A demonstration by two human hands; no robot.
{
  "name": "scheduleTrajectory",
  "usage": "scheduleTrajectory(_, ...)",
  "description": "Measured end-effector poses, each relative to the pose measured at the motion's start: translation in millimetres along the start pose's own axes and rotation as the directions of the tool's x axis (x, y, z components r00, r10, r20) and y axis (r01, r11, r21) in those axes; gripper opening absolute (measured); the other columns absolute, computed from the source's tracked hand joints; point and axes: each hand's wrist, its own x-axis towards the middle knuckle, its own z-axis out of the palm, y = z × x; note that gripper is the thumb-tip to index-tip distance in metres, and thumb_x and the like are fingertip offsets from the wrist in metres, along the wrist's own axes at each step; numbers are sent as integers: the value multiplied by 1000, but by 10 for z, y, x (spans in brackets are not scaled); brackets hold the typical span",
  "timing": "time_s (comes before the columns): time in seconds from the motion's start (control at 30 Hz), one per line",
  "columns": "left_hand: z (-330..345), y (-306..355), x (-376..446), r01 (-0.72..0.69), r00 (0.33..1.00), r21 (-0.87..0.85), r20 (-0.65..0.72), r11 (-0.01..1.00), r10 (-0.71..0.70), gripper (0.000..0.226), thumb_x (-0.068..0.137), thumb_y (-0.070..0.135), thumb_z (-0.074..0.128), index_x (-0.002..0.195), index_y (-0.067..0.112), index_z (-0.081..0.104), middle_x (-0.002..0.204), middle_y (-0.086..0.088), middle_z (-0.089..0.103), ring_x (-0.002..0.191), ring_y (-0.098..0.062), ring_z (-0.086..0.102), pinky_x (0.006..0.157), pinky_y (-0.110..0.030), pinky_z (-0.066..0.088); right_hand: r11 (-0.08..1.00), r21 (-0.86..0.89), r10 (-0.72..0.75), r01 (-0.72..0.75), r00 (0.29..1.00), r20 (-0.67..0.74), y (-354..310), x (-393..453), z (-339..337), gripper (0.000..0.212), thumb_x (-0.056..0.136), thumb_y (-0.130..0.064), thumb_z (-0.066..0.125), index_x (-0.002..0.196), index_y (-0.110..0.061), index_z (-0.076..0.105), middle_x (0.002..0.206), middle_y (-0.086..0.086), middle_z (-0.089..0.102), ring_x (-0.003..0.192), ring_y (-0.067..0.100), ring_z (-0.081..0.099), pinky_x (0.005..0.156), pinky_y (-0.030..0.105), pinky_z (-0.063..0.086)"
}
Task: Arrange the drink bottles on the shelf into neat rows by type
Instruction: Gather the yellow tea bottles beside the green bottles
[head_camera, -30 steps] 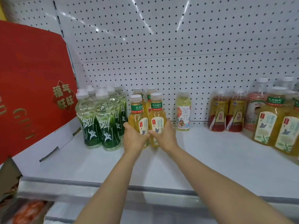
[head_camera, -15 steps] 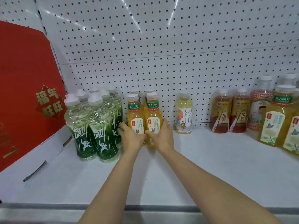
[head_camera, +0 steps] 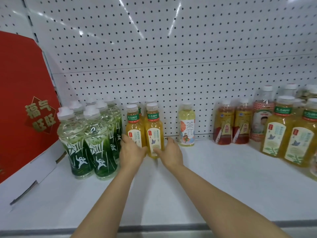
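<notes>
— Two hands are at the yellow tea bottles: the left hand [head_camera: 131, 152] lies against the front-left tea bottle [head_camera: 135, 127], and the right hand [head_camera: 169, 152] cups the lower right side of the front-right tea bottle [head_camera: 154, 130].

— Are they clamped on the bottles?

— Both have fingers spread and pressed to the bottles from outside, so the pair is squeezed between them. Neither hand wraps fully round a bottle. Both bottles stand upright on the shelf [head_camera: 171, 194], touching each other, with two more of the same kind just behind them.

— What is left of that tea pair?

— Just beside it, the green bottles [head_camera: 96, 140] with white caps stand in a tight block, two across and several deep. Farther left of the tea pair a red gift box [head_camera: 22, 100] leans tilted, with gold characters on it.

— And to the right of it?

— Near it stands a single pale bottle [head_camera: 186, 125] with an orange slice on its label, close to the pegboard back wall [head_camera: 171, 57]. Well apart to the right of the tea pair are two amber bottles [head_camera: 231, 124] side by side, then a red-patterned bottle [head_camera: 261, 115], then larger yellow tea bottles [head_camera: 289, 133] at the edge.
</notes>
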Motion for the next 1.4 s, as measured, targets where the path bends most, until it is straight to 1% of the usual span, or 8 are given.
scheduleTrajectory(0.07, -53, 53, -137, -100, 990, 60, -94, 993, 105, 106, 76, 27, 82, 152, 5, 13, 150, -20, 32, 132, -39, 43, 103, -51, 45, 993, -96, -66, 62, 997, -39, 79, -121, -223, 67, 83, -41, 69, 135, -10, 41, 137, 10, 48, 123, 26, 48, 92, 39, 46)
scheduleTrajectory(0.2, -88, 244, -434, -343, 907, 229, -172, 911, 384, 89, 80, 32, 78, 149, 9, 27, 148, -14, 37, 132, -33, 41, 107, -46, 41, 956, -228, -212, 187, 973, -94, 250, -437, -721, 58, 89, -42, 60, 136, -14, 43, 133, 7, 52, 121, 25, 47, 93, 37, 45)
scheduleTrajectory(0.33, 52, 590, -822, -488, 855, 279, -39, 827, 517, 66, 87, 31, 70, 142, 11, 39, 138, -10, 47, 125, -30, 45, 99, -40, 42, 919, -316, -293, 237, 946, -140, 485, -785, -1281, 52, 91, -39, 58, 135, -15, 48, 132, 6, 55, 121, 24, 48, 98, 34, 38)
scheduleTrajectory(0.5, 352, 1035, -1284, -590, 806, 229, 111, 774, 582, 56, 91, 33, 64, 138, 11, 44, 136, -9, 50, 124, -28, 47, 98, -38, 44, 900, -406, -262, 161, 943, -207, 923, -1167, -1921, 48, 91, -39, 57, 133, -15, 51, 128, 4, 59, 119, 24, 50, 98, 34, 38)
scheduleTrajectory(0.77, 875, 1830, -1899, -653, 756, 201, 223, 730, 615, 49, 93, 34, 58, 134, 10, 48, 131, -11, 53, 120, -30, 50, 96, -41, 43, 883, -463, -240, 76, 921, -307, 1548, -1439, -2912, 43, 90, -36, 58, 127, -15, 56, 122, 5, 62, 113, 24, 54, 94, 36, 42)
scheduleTrajectory(0.9, 1151, 2301, -2099, -643, 763, 177, 231, 745, 604, 45, 92, 34, 58, 129, 10, 50, 127, -11, 55, 116, -30, 52, 91, -42, 47, 853, -504, -331, 131, 884, -331, 1751, -1443, -3392, 35, 88, -32, 62, 117, -14, 62, 109, 5, 67, 101, 24, 58, 85, 36, 46)
scheduleTrajectory(1.2, 1556, 2911, -2302, -577, 810, 132, 217, 806, 544, 47, 93, 37, 58, 130, 10, 50, 130, -10, 53, 119, -30, 52, 91, -43, 48, 807, -529, -491, 261, 795, -356, 1722, -1103, -4195, 38, 89, -34, 61, 120, -12, 62, 114, 5, 66, 107, 25, 57, 88, 36, 45)
scheduleTrajectory(1.4, 1700, 3082, -1998, -458, 874, 45, 206, 888, 441, 56, 95, 38, 56, 136, 3, 43, 135, -16, 48, 118, -36, 53, 92, -45, 47, 857, -463, -418, 228, 834, -361, 1583, -690, -4393, 42, 90, -35, 58, 127, -14, 57, 121, 4, 63, 111, 22, 56, 86, 35, 47)
